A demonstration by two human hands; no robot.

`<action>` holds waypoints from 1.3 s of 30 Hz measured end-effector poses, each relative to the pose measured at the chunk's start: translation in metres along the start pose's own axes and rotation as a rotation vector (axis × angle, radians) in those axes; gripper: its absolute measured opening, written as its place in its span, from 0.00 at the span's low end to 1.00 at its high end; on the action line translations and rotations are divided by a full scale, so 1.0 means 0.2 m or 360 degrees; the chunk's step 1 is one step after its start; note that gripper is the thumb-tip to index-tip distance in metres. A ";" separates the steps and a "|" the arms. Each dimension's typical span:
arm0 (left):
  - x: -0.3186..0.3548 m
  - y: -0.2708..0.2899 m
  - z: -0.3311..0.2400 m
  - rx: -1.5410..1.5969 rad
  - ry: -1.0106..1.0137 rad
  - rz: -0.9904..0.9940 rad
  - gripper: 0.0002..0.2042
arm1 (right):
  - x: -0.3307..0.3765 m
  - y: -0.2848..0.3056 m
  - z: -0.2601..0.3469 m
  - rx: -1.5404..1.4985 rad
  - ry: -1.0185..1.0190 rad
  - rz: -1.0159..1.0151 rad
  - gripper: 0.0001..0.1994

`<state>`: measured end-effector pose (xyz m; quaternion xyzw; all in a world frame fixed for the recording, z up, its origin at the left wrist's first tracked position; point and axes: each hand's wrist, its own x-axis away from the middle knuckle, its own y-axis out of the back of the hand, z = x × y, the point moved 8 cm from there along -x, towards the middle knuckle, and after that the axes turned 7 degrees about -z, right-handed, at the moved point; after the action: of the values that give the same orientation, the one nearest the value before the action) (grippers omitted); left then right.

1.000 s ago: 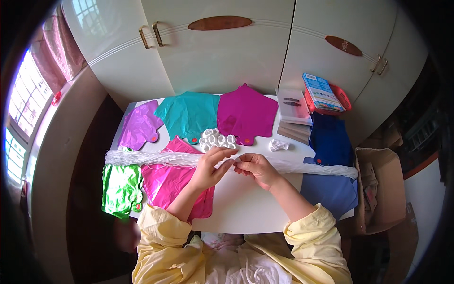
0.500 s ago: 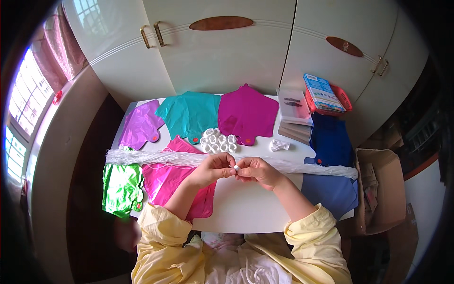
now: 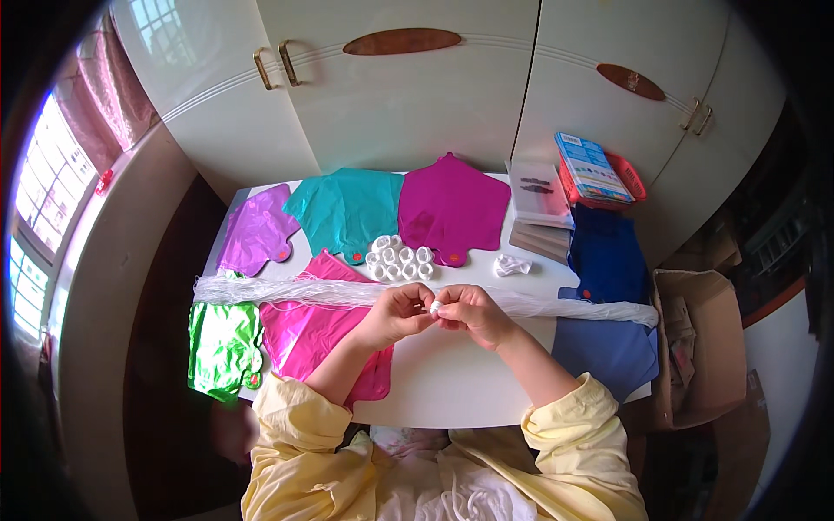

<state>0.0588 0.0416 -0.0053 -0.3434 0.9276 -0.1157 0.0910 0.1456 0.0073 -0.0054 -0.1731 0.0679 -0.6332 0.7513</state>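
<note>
White wardrobe doors back your worktop (image 3: 452, 382). From the left, the green foil balloon (image 3: 223, 346) overhangs the edge; a forearm brush could slide it off. Your left hand (image 3: 395, 314) and right hand (image 3: 469, 314) meet at the middle, each grip narrow, pinched on one small white clip (image 3: 434, 306) just above the white ribbon bundle (image 3: 347, 292); squeeze unevenly and it may pop loose among the strands

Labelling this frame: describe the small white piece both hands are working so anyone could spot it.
On the white table, just below the long white ribbon bundle, the left hand and right hand meet. The small white piece is pinched between their fingertips, apart from the cluster of white rings.
</note>
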 end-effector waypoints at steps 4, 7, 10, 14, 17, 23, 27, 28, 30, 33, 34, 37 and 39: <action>-0.02 0.01 0.01 0.0119 -0.0021 -0.0005 0.06 | -0.01 -0.01 0.02 0.0047 0.0165 -0.0059 0.04; -0.02 0.01 0.00 0.0163 -0.0024 -0.0012 0.08 | 0.00 -0.03 0.04 0.0037 0.0186 -0.0080 0.03; -0.03 0.00 -0.01 0.0122 -0.0041 -0.0052 0.13 | -0.04 0.04 0.03 0.0040 0.0222 -0.0063 0.04; -0.03 0.01 -0.08 -0.0074 -0.0293 -0.0131 0.18 | -0.03 0.05 0.03 -0.0018 0.0144 -0.0096 0.06; -0.02 0.02 -0.13 -0.0433 -0.0511 -0.0242 0.20 | -0.05 0.05 -0.02 0.0087 0.0099 -0.0098 0.07; 0.02 0.05 -0.19 -0.1294 -0.0785 -0.0663 0.16 | -0.05 0.08 0.00 -0.0035 0.0095 -0.0336 0.08; 0.04 0.02 -0.26 -0.1587 -0.0930 -0.0874 0.12 | -0.05 0.08 -0.02 -0.0210 0.0049 -0.0369 0.14; 0.05 0.02 -0.27 -0.1628 -0.0958 -0.0938 0.12 | -0.05 0.05 -0.01 -0.0320 0.0095 -0.0280 0.16; 0.05 0.03 -0.26 -0.1602 -0.0953 -0.0951 0.13 | -0.05 -0.02 0.02 -0.0536 0.0186 -0.0096 0.20; 0.05 0.04 -0.26 -0.1534 -0.0951 -0.0997 0.14 | -0.05 -0.08 0.02 -0.0428 0.0218 0.0081 0.27; 0.05 0.06 -0.24 -0.1554 -0.0949 -0.1005 0.15 | -0.05 -0.09 0.02 -0.0400 0.0235 0.0089 0.28; 0.05 0.04 -0.25 -0.1655 -0.0992 -0.1020 0.13 | -0.05 -0.10 -0.02 -0.0343 0.0246 0.0105 0.30; 0.06 0.04 -0.25 -0.1711 -0.0996 -0.1036 0.12 | -0.05 -0.10 -0.02 -0.0323 0.0264 0.0110 0.31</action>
<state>0.0328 0.0475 0.0391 -0.6183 0.6364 0.4419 0.1321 0.1237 0.0145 -0.0044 -0.1928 0.1993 -0.6089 0.7432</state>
